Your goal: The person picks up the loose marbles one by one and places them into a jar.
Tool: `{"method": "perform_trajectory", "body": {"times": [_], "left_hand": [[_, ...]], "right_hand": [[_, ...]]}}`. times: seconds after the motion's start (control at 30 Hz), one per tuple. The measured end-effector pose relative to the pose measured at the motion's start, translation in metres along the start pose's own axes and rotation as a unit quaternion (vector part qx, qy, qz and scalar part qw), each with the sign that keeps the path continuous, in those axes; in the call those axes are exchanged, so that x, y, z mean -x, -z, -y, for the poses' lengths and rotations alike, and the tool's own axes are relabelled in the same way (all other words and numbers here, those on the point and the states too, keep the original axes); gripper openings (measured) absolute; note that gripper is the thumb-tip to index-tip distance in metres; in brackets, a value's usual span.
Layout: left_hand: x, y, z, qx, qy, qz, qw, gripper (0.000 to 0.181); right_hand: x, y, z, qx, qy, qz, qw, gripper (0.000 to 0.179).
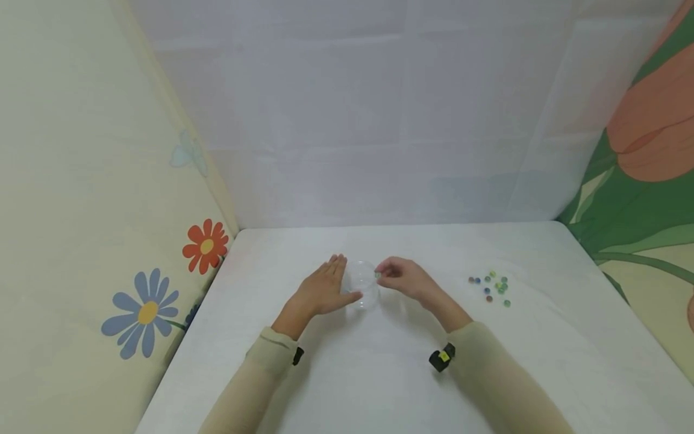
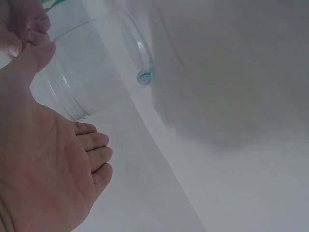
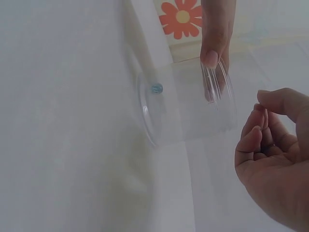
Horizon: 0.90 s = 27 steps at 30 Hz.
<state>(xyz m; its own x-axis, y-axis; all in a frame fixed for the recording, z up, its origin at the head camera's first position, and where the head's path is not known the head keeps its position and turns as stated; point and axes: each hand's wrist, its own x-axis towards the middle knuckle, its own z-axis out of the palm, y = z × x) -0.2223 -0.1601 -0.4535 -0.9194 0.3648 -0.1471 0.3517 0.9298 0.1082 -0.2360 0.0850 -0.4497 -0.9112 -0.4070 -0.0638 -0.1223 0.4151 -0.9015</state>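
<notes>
A clear jar (image 1: 361, 278) stands on the white table between the two hands. One bluish glass marble (image 2: 145, 77) lies at its bottom. The left hand (image 1: 323, 290) is beside the jar with fingers straight, and its thumb (image 3: 211, 59) touches the jar near the mouth. Close to the rim on the other side, the right hand (image 1: 405, 278) pinches a greenish marble (image 1: 378, 275) between thumb and finger. That marble is mostly hidden by the fingertips in the right wrist view.
Several loose marbles (image 1: 500, 286), green, blue, reddish and yellowish, lie on the white table (image 1: 374, 380) to the right of the right hand. A pale cloth wall (image 1: 336, 120) rises behind, with flower-patterned cloths (image 1: 65, 229) at both sides.
</notes>
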Motion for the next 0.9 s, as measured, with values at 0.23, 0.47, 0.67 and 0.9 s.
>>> {"method": "perform_trajectory", "body": {"times": [0.23, 0.47, 0.67, 0.9], "left_hand": [[0.0005, 0.0022, -0.0014, 0.001, 0.001, 0.004, 1.0, 0.104], [0.0006, 0.0032, -0.0022, 0.003, 0.001, 0.006, 1.0, 0.104], [0.0011, 0.0036, -0.0026, 0.002, 0.002, 0.004, 1.0, 0.104], [0.0018, 0.0036, -0.0036, 0.009, 0.006, 0.004, 0.9999, 0.104]], "right_hand": [[-0.005, -0.0051, 0.0038, -0.002, -0.002, 0.0, 1.0, 0.019], [-0.0063, -0.0077, 0.0069, -0.003, 0.01, 0.002, 0.9999, 0.02], [-0.0091, -0.0093, 0.0053, -0.019, 0.016, 0.009, 0.9997, 0.022], [-0.0106, -0.0106, 0.0042, -0.019, 0.017, 0.012, 0.9996, 0.028]]}}
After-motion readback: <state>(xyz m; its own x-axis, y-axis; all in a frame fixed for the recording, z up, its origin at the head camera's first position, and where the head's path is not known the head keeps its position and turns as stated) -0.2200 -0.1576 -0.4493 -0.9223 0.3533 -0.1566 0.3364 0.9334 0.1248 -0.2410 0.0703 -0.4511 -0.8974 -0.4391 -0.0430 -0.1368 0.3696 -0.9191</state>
